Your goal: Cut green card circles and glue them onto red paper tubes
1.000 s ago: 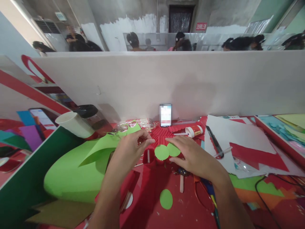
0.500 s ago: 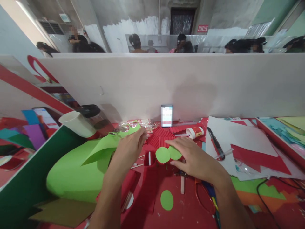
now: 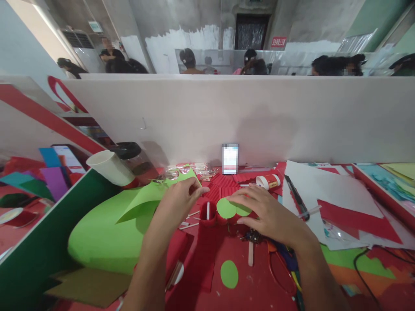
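Note:
My left hand point(image 3: 188, 192) is above the red craft pieces, thumb and fingertips pinched together; whatever they hold, if anything, is too small to make out. Below it stands a red paper roll point(image 3: 207, 221) with a white stick inside. Two green paper discs lie side by side right of that roll, the left one point(image 3: 226, 208) in full view. My right hand point(image 3: 262, 209) curves around the other green disc point(image 3: 242, 211), thumb in front and fingers behind, partly covering it. Red material shows under the discs. A loose green oval point(image 3: 229, 274) lies nearer me.
Green sheets point(image 3: 103, 229) and a paper cup point(image 3: 110, 167) are on the left. Behind my hands are a phone point(image 3: 230, 160) and a glue bottle point(image 3: 267, 181). A box cutter point(image 3: 296, 196) rests on white paper at right. Orange-handled scissors point(image 3: 280, 272) lie beside my right forearm.
The fingertips of my left hand have moved slightly right and down into a tighter pinch. My right hand stays around the green disc. The whole view has shifted a little.

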The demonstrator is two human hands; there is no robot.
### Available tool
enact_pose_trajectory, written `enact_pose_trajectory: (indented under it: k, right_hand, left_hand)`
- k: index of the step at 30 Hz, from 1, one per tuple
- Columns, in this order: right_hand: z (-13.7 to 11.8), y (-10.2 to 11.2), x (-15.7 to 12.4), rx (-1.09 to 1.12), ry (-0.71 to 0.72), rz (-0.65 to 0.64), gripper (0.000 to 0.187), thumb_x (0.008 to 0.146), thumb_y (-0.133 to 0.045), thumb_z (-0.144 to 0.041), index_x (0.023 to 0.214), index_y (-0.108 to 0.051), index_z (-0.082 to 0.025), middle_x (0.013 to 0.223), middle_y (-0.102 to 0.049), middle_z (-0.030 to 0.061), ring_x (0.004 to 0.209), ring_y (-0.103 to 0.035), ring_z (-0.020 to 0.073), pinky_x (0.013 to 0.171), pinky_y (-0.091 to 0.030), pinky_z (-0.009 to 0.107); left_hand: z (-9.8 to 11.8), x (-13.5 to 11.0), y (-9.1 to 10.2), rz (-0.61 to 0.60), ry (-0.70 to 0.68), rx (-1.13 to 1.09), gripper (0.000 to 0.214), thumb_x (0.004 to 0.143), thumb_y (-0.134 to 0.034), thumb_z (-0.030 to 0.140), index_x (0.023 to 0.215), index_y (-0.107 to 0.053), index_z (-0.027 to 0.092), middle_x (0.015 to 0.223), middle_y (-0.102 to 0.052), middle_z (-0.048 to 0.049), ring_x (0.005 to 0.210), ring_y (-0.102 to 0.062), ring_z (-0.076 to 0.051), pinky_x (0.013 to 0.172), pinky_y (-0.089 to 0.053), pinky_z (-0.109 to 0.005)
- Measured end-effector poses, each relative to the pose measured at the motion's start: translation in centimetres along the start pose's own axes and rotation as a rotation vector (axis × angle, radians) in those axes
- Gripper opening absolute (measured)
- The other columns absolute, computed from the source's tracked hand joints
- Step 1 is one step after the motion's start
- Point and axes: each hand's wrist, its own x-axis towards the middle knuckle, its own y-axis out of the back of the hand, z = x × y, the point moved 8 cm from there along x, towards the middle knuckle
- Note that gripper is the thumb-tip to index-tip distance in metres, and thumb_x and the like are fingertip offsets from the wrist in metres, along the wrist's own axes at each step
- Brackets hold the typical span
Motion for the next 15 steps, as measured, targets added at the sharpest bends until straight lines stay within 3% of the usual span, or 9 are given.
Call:
enact_pose_trajectory:
  k: [9,12,15]
  right_hand:
    - [0.7,-0.2,0.2,-0.006,0.001,-0.009,0.046,0.094,-0.067,-0.026,0.137,-0.056,-0.033,0.137,-0.060,0.0036,0.128,-0.051,0.0280,0.110,-0.043,0.050]
    - [0.9,-0.3,0.1,-0.017,0.003,-0.011,0.048,0.092,-0.069,-0.024,0.137,-0.057,-0.034,0.137,-0.061,0.0036,0.128,-0.052,0.0291,0.111,-0.042,0.051]
    - [1.0,-0.4,0.1,-0.026,0.001,-0.015,0.050,0.092,-0.067,-0.023,0.139,-0.056,-0.035,0.138,-0.060,0.0041,0.129,-0.052,0.0302,0.111,-0.042,0.053]
  left_hand:
    - [-2.5,-0.1,1.7,-0.012,0.140,0.008,0.018,0.086,-0.059,0.037,0.074,-0.063,0.024,0.069,-0.071,-0.0004,0.068,-0.064,-0.023,0.062,-0.037,-0.031]
    - [-3.1,-0.3,1.9,-0.016,0.158,-0.045,0.008,0.084,-0.059,0.029,0.089,-0.062,0.025,0.078,-0.076,0.0003,0.075,-0.068,-0.023,0.066,-0.040,-0.030]
    - [-3.3,-0.6,1.5,-0.056,0.126,-0.044,0.018,0.084,-0.056,0.027,0.101,-0.063,0.026,0.082,-0.077,0.0009,0.073,-0.067,-0.022,0.064,-0.040,-0.029]
